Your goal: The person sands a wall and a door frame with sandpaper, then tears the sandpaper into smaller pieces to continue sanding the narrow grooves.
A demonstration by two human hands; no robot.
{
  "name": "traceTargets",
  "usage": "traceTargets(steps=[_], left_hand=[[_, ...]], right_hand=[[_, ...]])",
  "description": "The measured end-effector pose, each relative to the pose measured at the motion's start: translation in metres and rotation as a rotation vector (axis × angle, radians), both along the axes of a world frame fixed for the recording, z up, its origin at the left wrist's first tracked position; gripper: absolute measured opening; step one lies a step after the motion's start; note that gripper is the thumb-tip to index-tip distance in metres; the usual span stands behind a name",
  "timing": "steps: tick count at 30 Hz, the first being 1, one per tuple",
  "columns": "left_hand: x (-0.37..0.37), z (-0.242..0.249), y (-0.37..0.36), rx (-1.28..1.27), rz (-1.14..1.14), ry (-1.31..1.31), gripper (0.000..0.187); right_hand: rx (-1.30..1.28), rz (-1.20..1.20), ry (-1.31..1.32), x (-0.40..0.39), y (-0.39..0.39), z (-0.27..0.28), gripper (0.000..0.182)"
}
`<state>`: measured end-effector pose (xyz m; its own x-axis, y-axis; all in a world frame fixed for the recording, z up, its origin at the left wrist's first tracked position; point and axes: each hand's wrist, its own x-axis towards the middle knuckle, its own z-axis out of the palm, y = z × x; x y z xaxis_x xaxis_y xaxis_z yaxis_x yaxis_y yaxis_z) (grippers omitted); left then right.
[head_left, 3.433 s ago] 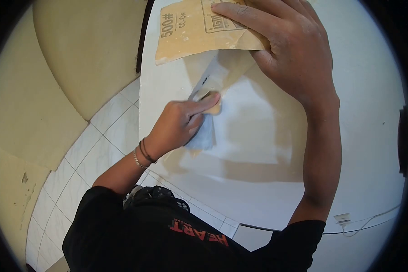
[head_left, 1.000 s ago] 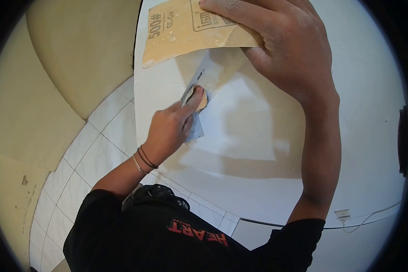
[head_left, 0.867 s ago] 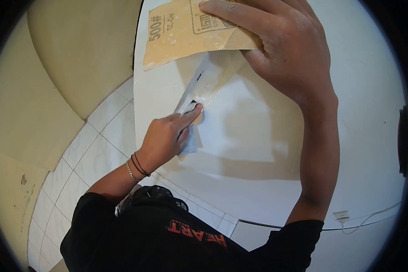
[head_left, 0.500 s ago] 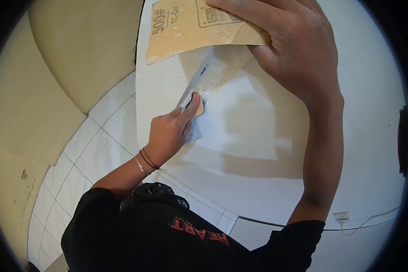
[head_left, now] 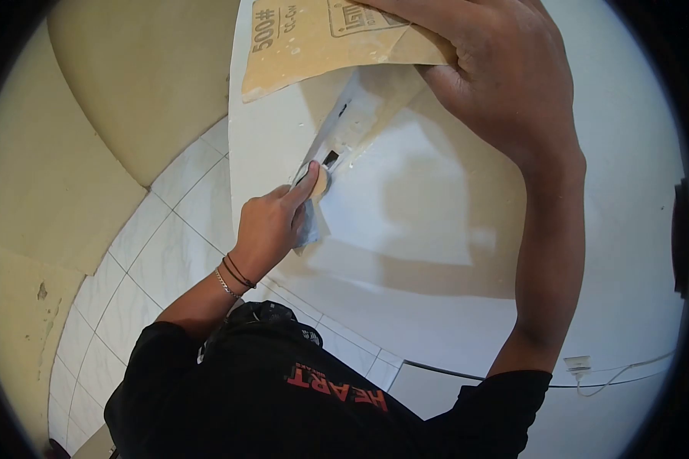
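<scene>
Near the centre, my left hand [head_left: 272,223] is closed round a long, thin light-coloured strip [head_left: 325,126] that slants up and away along the white surface [head_left: 429,183]. A small tan piece [head_left: 322,182] shows beside my fingertips, and a bluish clear scrap [head_left: 308,229] hangs below them. At the top my right hand [head_left: 505,76] is closed on a tan sandpaper sheet [head_left: 314,38] printed "500#", held curved above the surface. Its fingertips are cut off by the upper edge of the view.
Yellowish walls [head_left: 130,92] stand at the left, one with chipped paint. White floor tiles [head_left: 168,252] run beside them. At the lower right a white plug [head_left: 578,363] with a cable is on the wall. A dark object [head_left: 680,239] sits at the far right.
My left hand has slid down and to the left along the strip, and a dark slot on it now shows. The sandpaper and my right hand have shifted slightly.
</scene>
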<state>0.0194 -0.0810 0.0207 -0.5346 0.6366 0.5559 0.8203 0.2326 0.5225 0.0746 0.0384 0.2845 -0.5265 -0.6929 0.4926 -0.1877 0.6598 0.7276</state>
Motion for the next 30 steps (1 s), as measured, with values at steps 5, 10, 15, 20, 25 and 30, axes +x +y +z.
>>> traceTargets(steps=[5,10,15,20,25,30], left_hand=[[0.002,-0.002,0.013,0.163,-0.013,0.05,0.07],[0.003,-0.018,0.004,-0.026,-0.007,0.0,0.072],[0.004,-0.001,0.017,0.171,-0.057,0.092,0.075],[0.007,-0.006,0.005,-0.09,-0.041,0.096,0.074],[0.0,0.006,0.014,0.109,-0.087,0.174,0.07],[-0.001,-0.007,0.003,-0.07,-0.073,0.151,0.069]], right_hand=[[0.086,-0.052,0.034,0.002,-0.001,-0.001,0.024],[-0.149,0.083,-0.094,-0.009,0.005,-0.003,0.022],[-0.044,0.057,-0.046,-0.007,0.005,-0.003,0.022],[0.063,-0.217,-0.006,0.003,-0.005,-0.003,0.023],[-0.003,-0.027,-0.032,-0.003,0.004,-0.002,0.024],[-0.079,0.011,-0.069,-0.003,0.005,-0.005,0.025]])
